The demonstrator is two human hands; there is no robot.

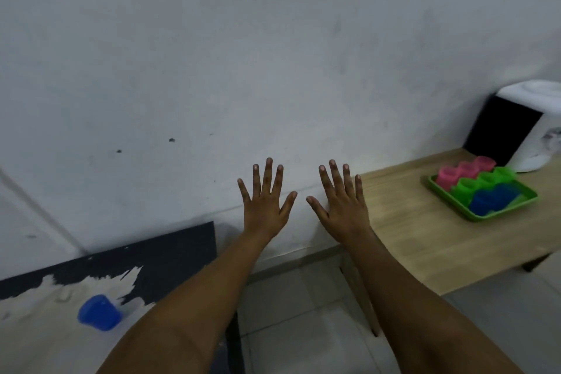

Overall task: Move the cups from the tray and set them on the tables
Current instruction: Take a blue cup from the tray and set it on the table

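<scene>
Both arms are stretched out into the middle of the frame, backs of the hands facing the camera, and nothing is held by either one. The left hand [267,203] is spread wide with all fingers straight, and the right hand [341,206] is spread the same way just beside it, thumbs pointed toward each other with a small gap kept between them. A white wall [243,55] fills the upper part of the picture behind the fingers. Over at the right edge, a green tray [455,200] is seen sitting on a light wooden table [425,237], well apart from the hands. The tray is packed with cups: pink cups [461,171] along the far side, green cups [482,181] in the middle row, and blue cups [494,199] nearest the camera, though the exact count is hard to make out since it's all a bit blurry. Just behind the tray, in the far right corner, a white and black appliance [522,127] is parked on the same table. Down in the lower left of the frame, a single blue cup [100,312] is found on a dark table with a badly peeled top [151,252], looking tilted in this wide-angle view. Pale floor tiles [297,313] are visible between the two tables, at the bottom centre.
</scene>
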